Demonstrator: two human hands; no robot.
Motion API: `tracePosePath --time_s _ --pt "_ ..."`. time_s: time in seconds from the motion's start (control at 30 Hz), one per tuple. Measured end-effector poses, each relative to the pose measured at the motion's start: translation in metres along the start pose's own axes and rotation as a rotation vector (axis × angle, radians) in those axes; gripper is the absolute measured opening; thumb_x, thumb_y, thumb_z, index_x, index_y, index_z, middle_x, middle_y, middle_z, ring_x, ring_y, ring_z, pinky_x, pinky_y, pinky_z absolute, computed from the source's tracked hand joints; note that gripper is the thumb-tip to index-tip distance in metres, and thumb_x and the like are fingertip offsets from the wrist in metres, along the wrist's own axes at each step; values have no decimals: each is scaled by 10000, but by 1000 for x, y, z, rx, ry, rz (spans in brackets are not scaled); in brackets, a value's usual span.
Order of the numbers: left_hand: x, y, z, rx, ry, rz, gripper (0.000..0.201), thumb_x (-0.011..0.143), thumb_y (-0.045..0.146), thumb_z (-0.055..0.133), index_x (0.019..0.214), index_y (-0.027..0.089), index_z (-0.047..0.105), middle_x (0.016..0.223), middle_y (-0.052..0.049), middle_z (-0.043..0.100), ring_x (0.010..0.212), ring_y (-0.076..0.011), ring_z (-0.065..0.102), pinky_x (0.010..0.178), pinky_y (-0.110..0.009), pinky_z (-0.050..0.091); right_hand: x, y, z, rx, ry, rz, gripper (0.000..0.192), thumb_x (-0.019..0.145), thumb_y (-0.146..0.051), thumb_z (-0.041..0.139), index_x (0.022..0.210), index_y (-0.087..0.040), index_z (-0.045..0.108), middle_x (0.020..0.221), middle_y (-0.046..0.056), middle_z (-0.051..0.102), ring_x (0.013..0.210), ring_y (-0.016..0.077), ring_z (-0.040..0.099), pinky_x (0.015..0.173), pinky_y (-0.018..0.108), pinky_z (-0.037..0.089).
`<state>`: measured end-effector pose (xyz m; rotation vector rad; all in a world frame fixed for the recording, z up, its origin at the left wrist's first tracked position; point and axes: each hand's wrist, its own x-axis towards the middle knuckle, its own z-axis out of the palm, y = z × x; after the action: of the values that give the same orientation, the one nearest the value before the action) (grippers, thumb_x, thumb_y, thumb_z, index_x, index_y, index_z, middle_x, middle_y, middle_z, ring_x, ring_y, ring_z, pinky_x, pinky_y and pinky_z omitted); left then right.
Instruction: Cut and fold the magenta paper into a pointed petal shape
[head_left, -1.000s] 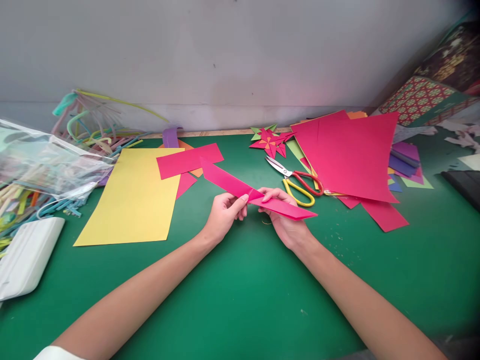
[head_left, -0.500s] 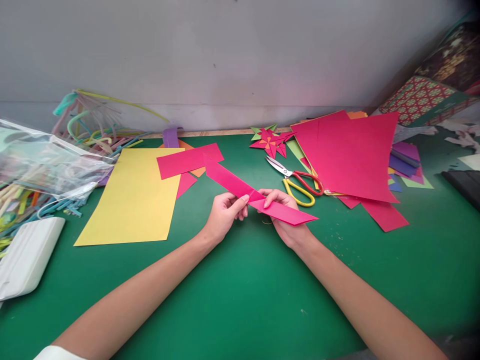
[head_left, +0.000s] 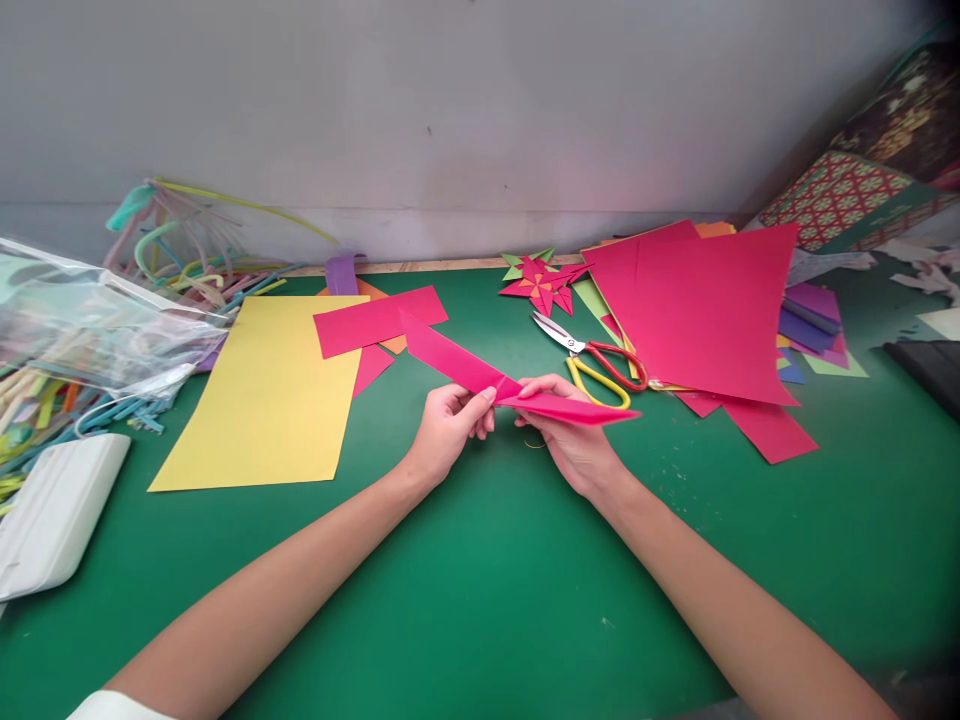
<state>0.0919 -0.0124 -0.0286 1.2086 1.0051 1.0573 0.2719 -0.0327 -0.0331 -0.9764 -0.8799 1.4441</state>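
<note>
What moved: since a moment ago, the right end of our pink paper strip (head_left: 480, 375) has tipped up, so that end now looks thin and flat. Our hands have stayed in almost the same spot.
Left hand: our left hand (head_left: 448, 432) is pinched shut on the middle of the pink paper strip, thumb on top and fingers under it.
Right hand: our right hand (head_left: 574, 445) is closed around the right end of the pink paper strip. The fingers curl over the far edge and the palm is under it.
Pink paper strip: it is long and has a fold near the middle. We hold it up above the green table (head_left: 480, 600), out in front of us. Its far end points to the pink cut piece (head_left: 379, 320).
Close by: the scissors (head_left: 592, 365), with red and yellow handles, lie just past our right hand.
Left side: a big yellow sheet (head_left: 270, 400) lies flat, with the pink cut piece partly on its top corner. A clear bag (head_left: 97, 325) of colored sticks and a white box (head_left: 52, 510) are further left.
Right side: a big pink sheet (head_left: 705, 310) rests on a pile of colored paper.
Back: a folded paper star (head_left: 541, 282) sits near the wall (head_left: 450, 110).
</note>
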Motion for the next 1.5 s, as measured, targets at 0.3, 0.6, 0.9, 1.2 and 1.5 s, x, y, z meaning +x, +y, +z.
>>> tracePosePath --time_s 0.3,0.6,0.9,1.2,1.5 --pt "-5 2 4 128 -76 9 397 915 532 725 785 159 680 671 -17 656 605 -130 580 580 -248 457 3 0 4 -54 120 -95 298 763 -394 927 943 -243 742 881 10 748 774 185 675 643 298 588" --pt "-2 1 2 94 -31 5 434 887 491 762 643 161 622 573 -4 604 537 -112 538 533 -244 415 2 2 6 -6 95 -55 281 732 -377 948 917 -241 785 867 16 755 780 190 681 685 322 605" --pt "6 3 -2 -62 30 -35 386 886 473 775 723 155 630 627 5 581 549 -101 514 516 -238 406 -2 -11 -1 -69 -45 -91 148 815 -414 891 840 -275 844 1230 85 745 1235 303 657 1071 434 513" --pt "13 11 -9 -113 -9 0 279 939 445 725 917 175 658 717 24 566 602 -93 482 549 -216 406 2 -13 -7 -15 -286 125 377 940 -551 698 916 -211 858 1114 105 797 1035 287 722 952 425 559" --pt "17 16 -9 99 -49 74 274 956 455 700 1010 188 669 874 -10 675 688 -133 582 578 -236 466 -2 0 5 -95 -135 105 446 779 -326 915 1083 -300 590 780 -55 725 719 156 680 715 276 545"
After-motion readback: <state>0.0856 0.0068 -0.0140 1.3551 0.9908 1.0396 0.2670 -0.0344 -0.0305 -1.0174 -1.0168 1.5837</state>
